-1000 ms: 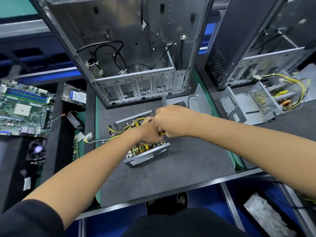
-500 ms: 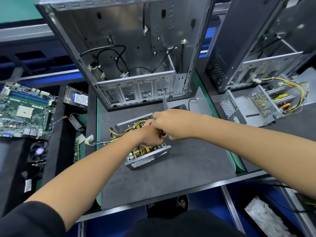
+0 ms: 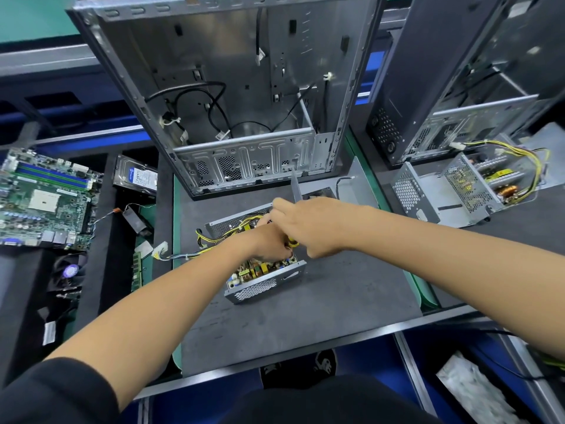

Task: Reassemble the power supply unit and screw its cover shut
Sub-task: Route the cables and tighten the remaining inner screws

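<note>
Here power supply unit [image 3: 263, 270] uncovered, board exposed; both hands' grip unclear.

Grey work mat [image 3: 321, 313] carrying opened computer hardware

An open power supply unit [image 3: 260, 270] is lying near the middle of the mat, its yellow cables [image 3: 183, 255] trailing off to the left. Behind the unit an empty computer case [image 3: 238, 102] is standing upright at the mat's far edge. Just right of that case a flat metal cover [image 3: 357, 188] is lying. Further right of the unit, a second case [image 3: 458, 87] and another opened power supply [image 3: 464, 188] are sitting on a neighbouring mat.
</note>
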Motion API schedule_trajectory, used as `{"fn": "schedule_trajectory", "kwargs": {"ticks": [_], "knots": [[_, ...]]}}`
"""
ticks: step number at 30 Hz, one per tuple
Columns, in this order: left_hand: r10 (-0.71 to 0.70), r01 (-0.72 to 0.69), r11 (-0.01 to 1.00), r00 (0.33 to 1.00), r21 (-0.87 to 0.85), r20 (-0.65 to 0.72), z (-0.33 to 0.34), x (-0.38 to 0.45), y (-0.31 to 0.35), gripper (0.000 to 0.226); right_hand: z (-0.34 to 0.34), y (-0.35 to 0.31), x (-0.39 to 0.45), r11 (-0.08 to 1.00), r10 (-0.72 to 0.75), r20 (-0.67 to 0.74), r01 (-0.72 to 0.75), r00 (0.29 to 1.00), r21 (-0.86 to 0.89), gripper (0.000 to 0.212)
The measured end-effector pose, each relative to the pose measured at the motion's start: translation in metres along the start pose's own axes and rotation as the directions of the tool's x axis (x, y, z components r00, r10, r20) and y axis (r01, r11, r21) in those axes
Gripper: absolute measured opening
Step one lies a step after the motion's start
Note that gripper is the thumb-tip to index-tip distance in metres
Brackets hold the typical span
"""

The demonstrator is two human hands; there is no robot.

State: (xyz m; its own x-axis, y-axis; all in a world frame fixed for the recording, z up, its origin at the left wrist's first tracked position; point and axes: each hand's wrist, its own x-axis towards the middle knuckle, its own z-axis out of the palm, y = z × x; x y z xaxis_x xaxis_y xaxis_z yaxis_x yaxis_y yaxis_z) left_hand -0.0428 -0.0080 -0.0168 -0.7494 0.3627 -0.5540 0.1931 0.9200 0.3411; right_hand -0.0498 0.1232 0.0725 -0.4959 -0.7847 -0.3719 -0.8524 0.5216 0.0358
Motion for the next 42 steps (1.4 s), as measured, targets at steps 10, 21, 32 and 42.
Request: {"fn": "schedule_trajectory", "kwargs": {"ticks": [10,21,32,42], "knots": [[0.113,-0.111,0.993,0.992,0.04,-0.063,-0.001,-0.001,-0.002,0.03,0.003,0.003,0.003,0.998,0.057,-0.151,-0.062,0.987,-0.028,0.046],[0.047,-0.048,0.998,0.998,-0.028,-0.046,0.004,0.002,-0.004,0.024,0.001,0.001,-0.002,0.989,-0.145,-0.048,0.146,0.988,0.017,0.027],[0.08,-0.072,0.989,0.995,0.132,-0.056,0.004,0.008,-0.005,0.024,-0.003,0.002,0.0,0.998,-0.038,-0.037,0.036,0.999,-0.059,0.022],[0.046,-0.043,0.994,0.998,0.102,-0.029,0.002,0.007,-0.001,0.031,0.0,0.002,-0.004,1.0,-0.003,0.0,0.003,1.0,-0.007,0.034]]}}
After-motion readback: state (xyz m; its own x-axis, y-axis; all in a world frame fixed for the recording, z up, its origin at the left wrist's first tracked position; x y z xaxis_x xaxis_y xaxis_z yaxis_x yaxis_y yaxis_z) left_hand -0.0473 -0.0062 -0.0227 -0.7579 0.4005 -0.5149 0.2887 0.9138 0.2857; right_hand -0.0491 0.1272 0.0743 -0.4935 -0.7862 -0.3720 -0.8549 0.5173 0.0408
